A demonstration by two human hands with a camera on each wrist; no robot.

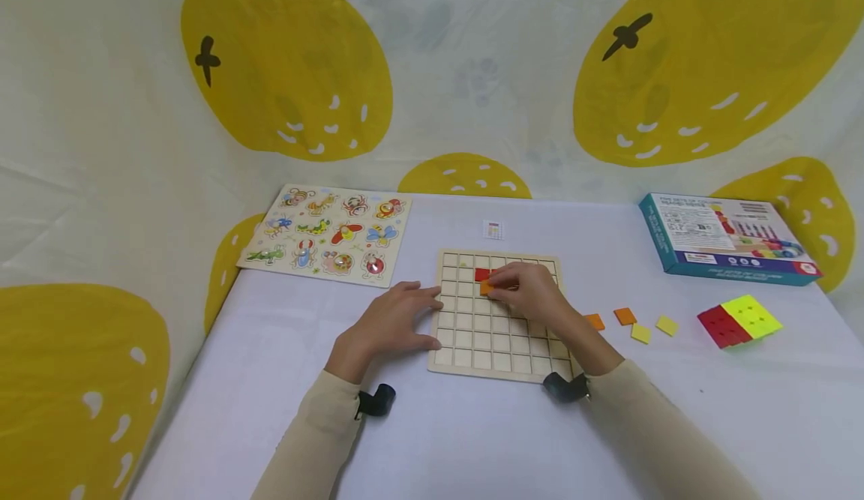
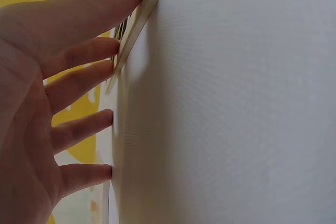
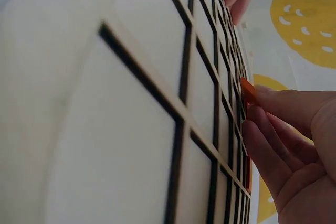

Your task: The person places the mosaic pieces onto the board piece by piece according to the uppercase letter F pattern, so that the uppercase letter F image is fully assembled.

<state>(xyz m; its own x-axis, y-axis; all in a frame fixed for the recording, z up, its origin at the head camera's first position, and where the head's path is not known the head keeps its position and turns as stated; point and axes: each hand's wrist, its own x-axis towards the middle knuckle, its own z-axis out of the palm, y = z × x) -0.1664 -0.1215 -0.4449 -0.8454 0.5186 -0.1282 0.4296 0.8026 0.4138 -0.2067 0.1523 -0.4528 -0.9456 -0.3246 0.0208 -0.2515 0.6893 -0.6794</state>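
Note:
A wooden grid board (image 1: 472, 342) lies flat on the white table with red tiles (image 1: 482, 274) in a row near its far side. My right hand (image 1: 533, 294) reaches over the board and pinches an orange square tile (image 1: 485, 288) just below the red ones. In the right wrist view the orange tile (image 3: 249, 92) tilts between thumb and fingers, close over the grid. With fingers spread, my left hand (image 1: 394, 320) rests along the board's left edge. The left wrist view shows its thumb on the board's rim (image 2: 149, 3).
Right of the board lie orange tiles (image 1: 625, 316) and yellow tiles (image 1: 667, 325). Farther right stand a red and yellow puzzle cube (image 1: 739, 321) and a teal game box (image 1: 732, 238). An insect peg puzzle (image 1: 324, 234) lies back left. A small printed card (image 1: 493, 229) is behind the board.

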